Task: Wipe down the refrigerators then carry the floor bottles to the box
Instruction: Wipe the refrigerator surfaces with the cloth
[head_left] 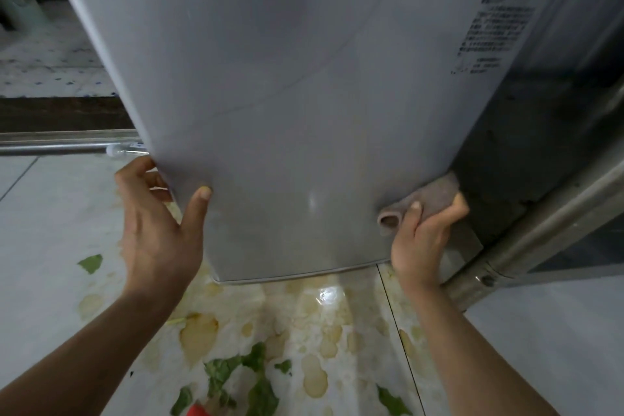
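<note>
A grey refrigerator door (304, 85) fills the upper and middle view, seen from above. My left hand (158, 223) grips its lower left edge, thumb on the front face and fingers curled behind the edge. My right hand (425, 233) holds a brownish-grey cloth (429, 199) pressed against the door's lower right corner. A clear plastic bottle (126, 149) lies on the floor just left of the door, mostly hidden behind it.
The tiled floor (60, 213) below has yellowish spill stains (199, 334) and green leaf scraps (236, 371). A metal rail (50, 147) runs at left. A second steel appliance (540, 152) stands at right. Something red (199, 411) shows at the bottom edge.
</note>
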